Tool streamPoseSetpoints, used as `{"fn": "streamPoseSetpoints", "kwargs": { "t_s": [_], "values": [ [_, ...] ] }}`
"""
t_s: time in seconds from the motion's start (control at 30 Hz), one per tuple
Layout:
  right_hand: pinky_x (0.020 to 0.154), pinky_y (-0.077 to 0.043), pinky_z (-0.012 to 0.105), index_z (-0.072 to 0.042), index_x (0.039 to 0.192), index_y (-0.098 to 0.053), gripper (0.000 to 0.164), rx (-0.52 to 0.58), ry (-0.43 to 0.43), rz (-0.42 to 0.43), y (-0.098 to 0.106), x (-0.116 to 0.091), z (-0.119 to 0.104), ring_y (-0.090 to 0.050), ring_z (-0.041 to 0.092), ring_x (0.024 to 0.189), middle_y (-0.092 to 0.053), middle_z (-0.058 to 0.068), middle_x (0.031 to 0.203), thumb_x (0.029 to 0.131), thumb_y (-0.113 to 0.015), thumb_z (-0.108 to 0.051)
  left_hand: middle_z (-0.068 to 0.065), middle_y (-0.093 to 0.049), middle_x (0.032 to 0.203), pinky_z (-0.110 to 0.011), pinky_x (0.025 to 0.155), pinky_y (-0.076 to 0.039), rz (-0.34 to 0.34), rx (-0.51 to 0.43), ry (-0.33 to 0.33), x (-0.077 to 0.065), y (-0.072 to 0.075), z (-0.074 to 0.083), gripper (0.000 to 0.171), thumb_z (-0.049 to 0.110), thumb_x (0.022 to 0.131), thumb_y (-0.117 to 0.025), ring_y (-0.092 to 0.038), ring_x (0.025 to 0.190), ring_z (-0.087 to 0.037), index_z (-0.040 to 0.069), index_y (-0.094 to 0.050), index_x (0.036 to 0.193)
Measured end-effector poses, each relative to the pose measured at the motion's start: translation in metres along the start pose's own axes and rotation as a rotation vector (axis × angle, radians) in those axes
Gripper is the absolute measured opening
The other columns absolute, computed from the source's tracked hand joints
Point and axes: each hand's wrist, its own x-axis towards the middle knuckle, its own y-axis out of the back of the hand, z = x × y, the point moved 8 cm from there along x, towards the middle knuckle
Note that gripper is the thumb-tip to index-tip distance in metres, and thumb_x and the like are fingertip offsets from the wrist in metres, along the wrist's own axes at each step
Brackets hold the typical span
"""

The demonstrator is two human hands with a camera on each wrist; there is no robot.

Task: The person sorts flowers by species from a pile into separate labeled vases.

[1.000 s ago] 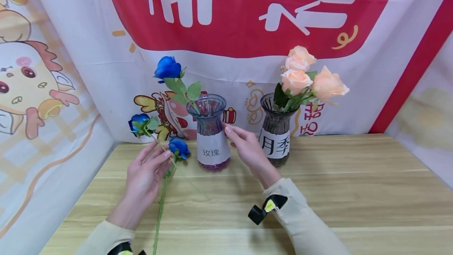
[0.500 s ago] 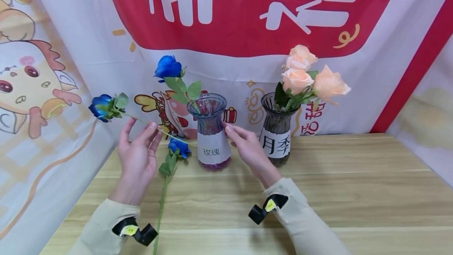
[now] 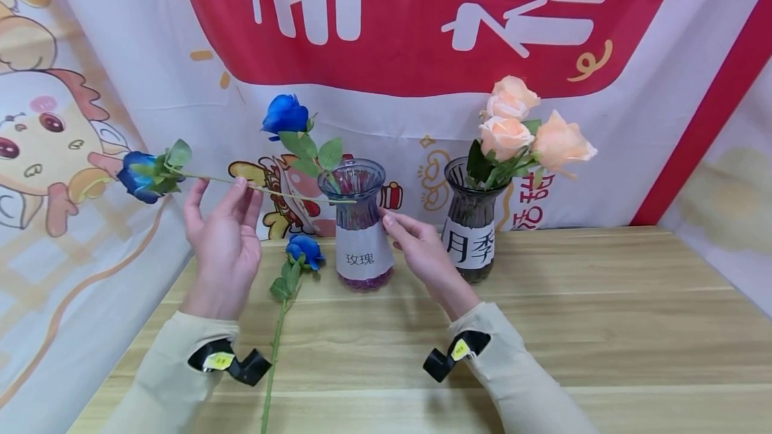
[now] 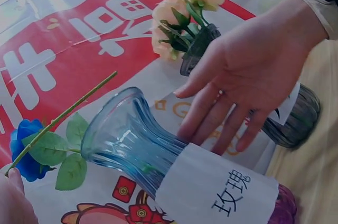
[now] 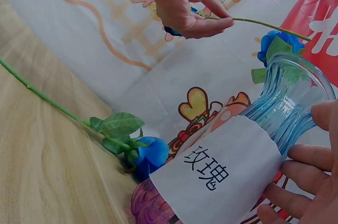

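Note:
My left hand (image 3: 224, 256) pinches the stem of a blue rose (image 3: 143, 176) between thumb and fingers. The bloom points left, and the bare stem end lies across the vase's neck in the head view. In the left wrist view that stem (image 4: 68, 115) stands apart from the vase mouth. A bluish glass vase (image 3: 362, 209) with a white label and purple base holds another blue rose (image 3: 285, 114). My right hand (image 3: 427, 256) touches its right side with extended fingers (image 5: 306, 168). A third blue rose (image 3: 306, 251) lies on the table, left of the vase.
A dark glass vase (image 3: 473, 203) with a white label stands to the right, holding several peach roses (image 3: 506, 138). Behind the wooden table (image 3: 573, 327) hangs a printed red and white cloth (image 3: 410, 72). Another printed cloth (image 3: 54, 273) borders the left side.
My left hand has moved left and up with the blue rose, whose stem has turned from steeply slanted to nearly level. My right hand and both vases have stayed in place.

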Motion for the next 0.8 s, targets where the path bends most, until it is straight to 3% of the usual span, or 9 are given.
{"fn": "streamPoseSetpoints", "kwargs": {
  "t_s": [0.17, 0.4, 0.8],
  "values": [
    [0.124, -0.042, 0.048, -0.023, 0.151, -0.061, 0.044, -0.003, -0.002, 0.002, 0.0, 0.001, 0.002, -0.047, 0.02, 0.153, -0.054, -0.004, 0.161, 0.111, -0.054, -0.041, -0.009, -0.063, 0.123, -0.029, 0.095, -0.063, 0.041, -0.035, 0.0, 0.003, -0.004, 0.0, 0.078, -0.006, 0.086, -0.083, -0.069, 0.108, -0.023, 0.034, -0.046, 0.142],
    [0.124, -0.042, 0.048, -0.024, 0.151, -0.061, 0.044, -0.006, 0.001, 0.005, 0.0, 0.0, 0.002, -0.047, 0.021, 0.153, -0.053, -0.004, 0.163, 0.111, -0.055, -0.041, -0.01, -0.064, 0.114, -0.033, 0.101, -0.061, 0.072, -0.059, -0.025, 0.004, -0.012, -0.008, 0.076, -0.008, 0.087, -0.081, -0.068, 0.104, -0.025, 0.036, -0.047, 0.138],
    [0.126, -0.04, 0.049, -0.026, 0.152, -0.059, 0.046, -0.008, 0.001, -0.02, 0.0, 0.0, 0.002, -0.044, 0.021, 0.155, -0.05, -0.005, 0.164, 0.11, -0.055, -0.044, -0.01, -0.063, 0.119, -0.03, 0.099, -0.06, 0.051, 0.033, -0.107, 0.004, -0.025, -0.013, 0.075, 0.0, 0.089, -0.082, -0.067, 0.108, -0.024, 0.04, -0.046, 0.142]
  ]
}}
